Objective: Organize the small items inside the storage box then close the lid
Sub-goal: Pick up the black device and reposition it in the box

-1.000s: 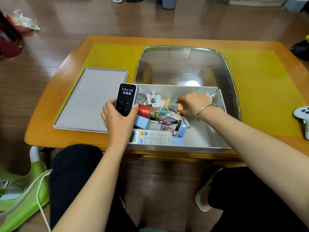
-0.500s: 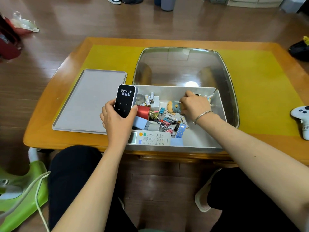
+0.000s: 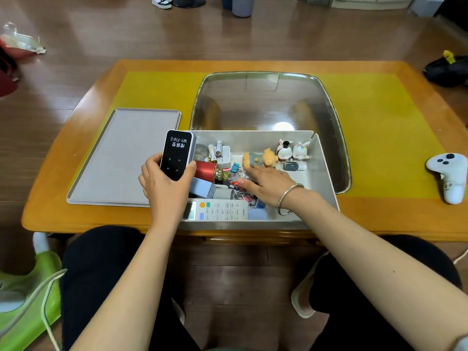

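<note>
A grey storage box (image 3: 325,173) stands at the table's near edge, full of small items. My left hand (image 3: 167,184) holds a black Wi-Fi device (image 3: 177,154) upright over the box's left end. My right hand (image 3: 268,184) lies flat, fingers spread, over the clips in the middle, holding nothing I can see. Two small bunny figures (image 3: 292,149) stand at the far right wall, beside an orange pig figure (image 3: 259,158) lying down. A red cylinder (image 3: 206,169), batteries (image 3: 216,149) and a white remote (image 3: 219,210) lie in the box. The grey lid (image 3: 121,158) rests flat to the left.
A large steel tray (image 3: 266,97) sits behind the box on a yellow mat (image 3: 379,138). A white game controller (image 3: 449,173) lies at the table's right. A green object with a cord (image 3: 30,307) is on the floor at the left.
My right hand left the far right corner, where the two bunny figures now stand uncovered, and moved back to the clips in the middle. My left hand stayed put.
</note>
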